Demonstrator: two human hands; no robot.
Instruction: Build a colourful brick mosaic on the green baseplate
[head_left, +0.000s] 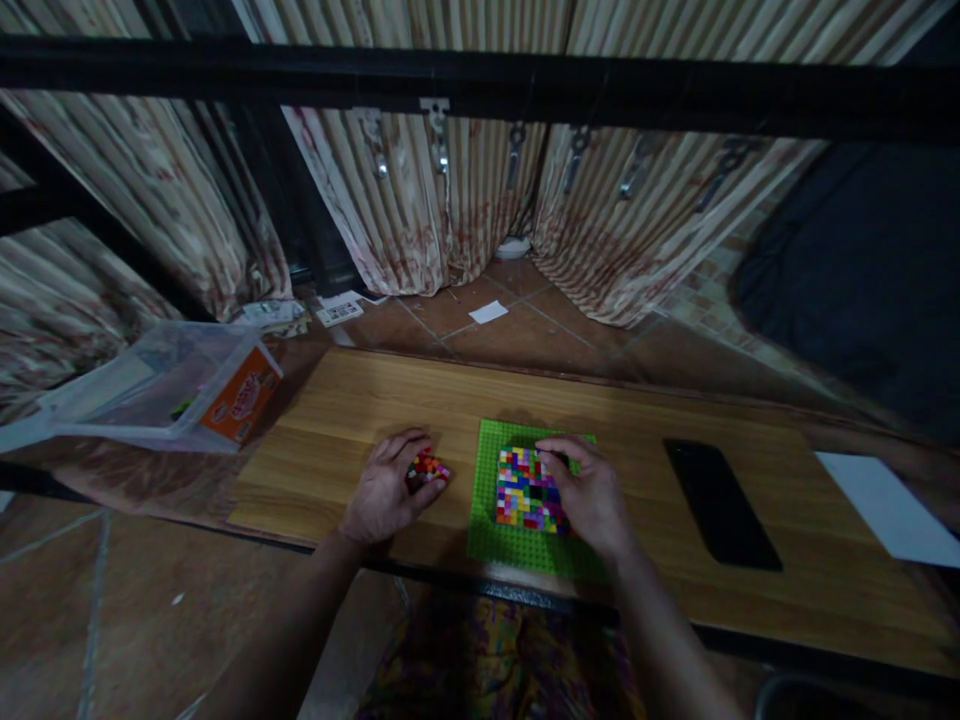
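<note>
A green studded baseplate [484,500] lies on the wooden tabletop, carrying a dense multicoloured square of small toy bricks [517,495]. A dark gap shows inside the square, right of its middle. My right hand [592,490] is over its right side, thumb and forefinger pinched at the top edge. Whatever is between those fingertips is too small to make out. To the left of the baseplate, my left hand [386,490] curls around a small heap of loose bricks [429,467], mostly red and orange. Its thumb and fingers hem the heap in from both sides.
A black phone [721,503] and white paper [892,505] lie to the right. At the left stands a clear plastic box [180,395] with an orange label. Curtains [420,210] hang behind a dark metal bar [480,85]. A paper slip [489,312] is on the tiled floor.
</note>
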